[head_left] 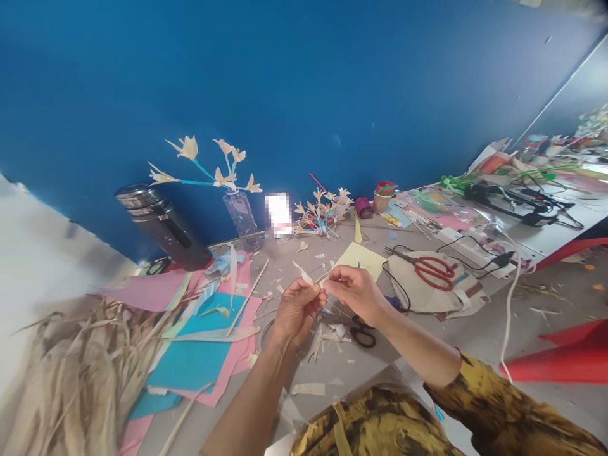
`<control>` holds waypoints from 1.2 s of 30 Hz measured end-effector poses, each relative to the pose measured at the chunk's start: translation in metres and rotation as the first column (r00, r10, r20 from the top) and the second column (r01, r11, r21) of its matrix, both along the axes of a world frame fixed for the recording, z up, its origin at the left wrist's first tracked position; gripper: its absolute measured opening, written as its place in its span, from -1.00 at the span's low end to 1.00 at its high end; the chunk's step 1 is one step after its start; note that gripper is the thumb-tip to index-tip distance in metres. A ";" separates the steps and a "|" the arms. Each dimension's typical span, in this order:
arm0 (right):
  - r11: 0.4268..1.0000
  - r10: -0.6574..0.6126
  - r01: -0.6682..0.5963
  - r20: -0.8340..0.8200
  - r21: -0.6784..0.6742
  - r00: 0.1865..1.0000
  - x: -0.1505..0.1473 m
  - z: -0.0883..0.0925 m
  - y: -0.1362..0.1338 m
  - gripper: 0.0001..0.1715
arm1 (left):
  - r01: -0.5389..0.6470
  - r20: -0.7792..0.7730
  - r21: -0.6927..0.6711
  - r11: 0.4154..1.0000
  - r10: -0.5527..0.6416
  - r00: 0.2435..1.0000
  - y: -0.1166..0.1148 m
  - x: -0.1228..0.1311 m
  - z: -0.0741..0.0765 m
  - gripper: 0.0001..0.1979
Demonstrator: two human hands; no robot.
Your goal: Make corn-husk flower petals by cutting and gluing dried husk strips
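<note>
My left hand (295,310) and my right hand (354,291) meet above the table's middle, both pinched on a small pale leaf strip (304,273) whose pointed end sticks up to the left. Black-handled scissors (361,330) lie on the table just below my right hand, among pale offcuts. A pale yellow paper sheet (360,257) lies right behind my right hand.
Dried leaves (71,373) pile at the left beside pink and teal paper (199,354). A dark flask (164,228), a vase of leaf flowers (240,212) and red scissors (434,271) stand farther back. Cables (475,250) and red card (565,361) lie right.
</note>
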State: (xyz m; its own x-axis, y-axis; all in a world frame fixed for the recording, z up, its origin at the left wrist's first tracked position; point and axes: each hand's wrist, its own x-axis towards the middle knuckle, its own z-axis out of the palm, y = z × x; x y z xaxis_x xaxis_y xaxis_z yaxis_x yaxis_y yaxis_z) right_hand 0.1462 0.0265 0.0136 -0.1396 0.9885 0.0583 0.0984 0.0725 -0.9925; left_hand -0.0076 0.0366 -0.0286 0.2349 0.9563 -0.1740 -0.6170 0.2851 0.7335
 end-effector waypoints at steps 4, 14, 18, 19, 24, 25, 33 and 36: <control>0.998 -0.066 0.065 -0.035 -0.007 0.997 -0.003 -0.004 0.005 -0.70 | -0.012 -0.050 -0.007 1.000 0.012 0.999 0.000 0.001 0.004 -0.68; 0.999 0.002 -0.009 -0.161 -0.040 0.987 0.003 -0.008 0.009 -0.71 | 0.012 -0.161 -0.039 0.999 -0.018 0.987 0.002 -0.001 0.002 -0.64; 0.999 0.025 -0.023 -0.052 0.029 0.998 0.005 -0.007 0.010 -0.76 | 0.057 -0.178 -0.040 0.998 -0.063 0.982 0.001 -0.002 0.002 -0.64; 0.999 0.017 -0.016 -0.019 0.044 1.000 0.006 -0.007 0.010 -0.77 | 0.069 -0.175 -0.036 0.997 -0.074 0.982 0.001 -0.002 0.002 -0.64; 0.996 -0.010 0.001 0.102 0.087 0.995 0.006 -0.006 0.010 -0.81 | 0.128 -0.172 -0.007 0.992 -0.127 0.977 -0.001 -0.002 0.006 -0.67; 0.996 -0.015 0.004 0.124 0.091 0.992 0.006 -0.006 0.009 -0.82 | 0.131 -0.173 -0.005 0.991 -0.130 0.976 -0.002 -0.002 0.007 -0.68; 0.990 -0.080 0.049 0.240 0.135 0.968 0.005 -0.007 0.008 -0.85 | 0.111 -0.278 0.069 0.991 -0.088 0.957 -0.005 -0.002 0.009 -0.71; 0.986 -0.111 0.080 0.220 0.147 0.969 0.004 -0.010 0.005 -0.83 | 0.062 -0.311 0.088 0.994 -0.031 0.950 -0.005 -0.001 0.008 -0.71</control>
